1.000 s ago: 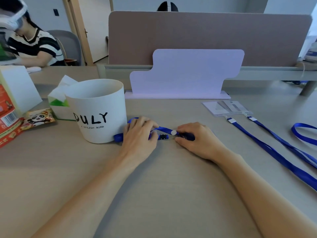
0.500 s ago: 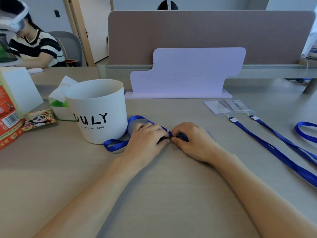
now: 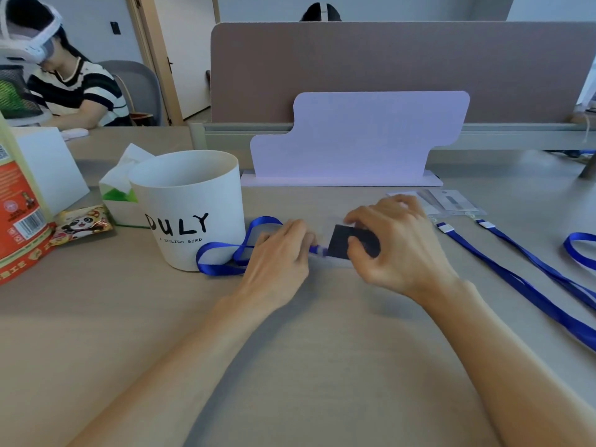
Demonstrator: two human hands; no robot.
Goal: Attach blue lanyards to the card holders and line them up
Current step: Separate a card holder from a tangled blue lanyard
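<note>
Pinched between thumb and fingers of the right hand (image 3: 398, 243) is a dark card holder (image 3: 346, 241), tilted up off the desk (image 3: 322, 350). The left hand (image 3: 277, 253) has its grip closed on the clip end of a blue lanyard (image 3: 225, 253), holding it right at the holder's left edge, where a short blue stub shows between the two hands. Whether the clip has caught yet I cannot tell; the fingers hide the join.

The rest of that lanyard lies looped on the desk, curling against the foot of the white cup (image 3: 190, 208).

Off to the right, two clear holders (image 3: 451, 201) lie side by side with their own lanyards (image 3: 516, 279) attached and running toward the near edge, roughly parallel. So I would judge two sets finished and laid out, the third being joined now. It is not yet in line with the others. Another blue loop (image 3: 577, 246) at the far right suggests there may be more to do.

Both forearms reach forward low over the desk, wrists near the surface, hands close together just right of the cup, the right hand arched over the holder.
</note>
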